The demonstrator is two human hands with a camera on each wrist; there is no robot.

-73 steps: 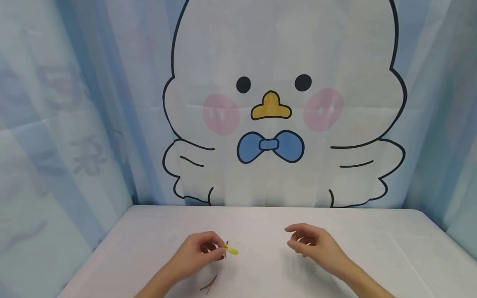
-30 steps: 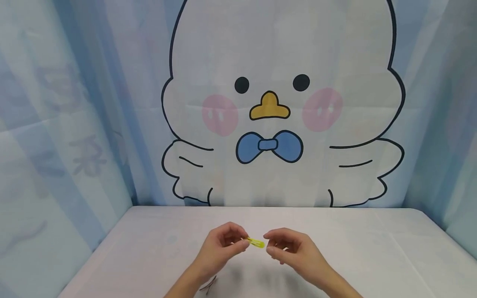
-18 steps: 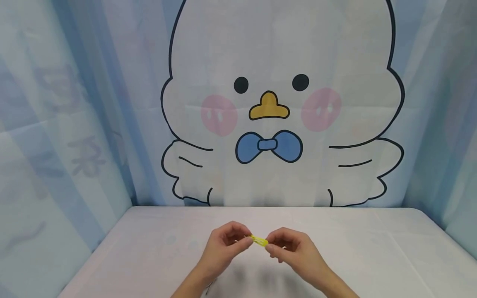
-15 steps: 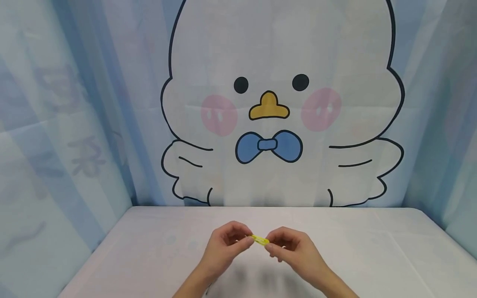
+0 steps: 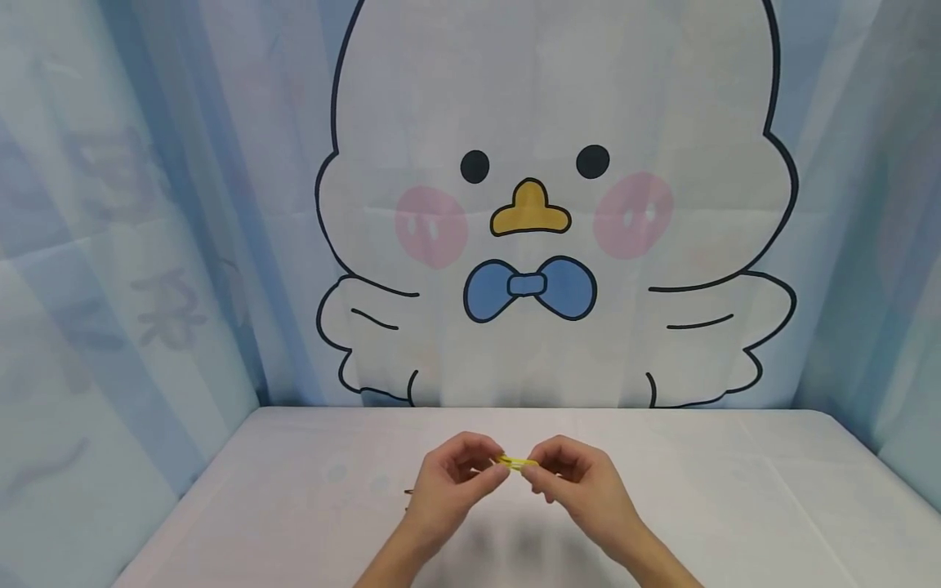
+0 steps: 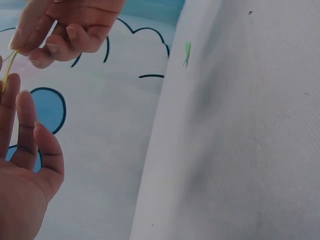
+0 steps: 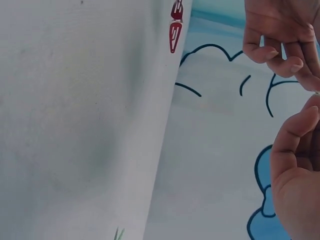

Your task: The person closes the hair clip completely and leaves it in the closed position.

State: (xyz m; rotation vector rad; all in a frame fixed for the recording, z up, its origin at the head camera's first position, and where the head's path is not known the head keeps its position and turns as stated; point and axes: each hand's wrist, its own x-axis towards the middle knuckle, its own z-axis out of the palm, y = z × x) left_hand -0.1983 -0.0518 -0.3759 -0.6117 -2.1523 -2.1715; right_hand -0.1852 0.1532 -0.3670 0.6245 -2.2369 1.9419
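Yellow, a small hair clip (image 5: pixel 525 462) is held above the table (image 5: pixel 294 498), one end pinched by the left hand (image 5: pixel 461 478), the other by the right hand (image 5: pixel 582 483). Its flexing or unclasping is apparently in hand; steady, even pressure from both sides seems called for next.

The yellow clip (image 5: pixel 520 461) looks smooth, the backdrop (image 5: pixel 544 351) matt cloth.
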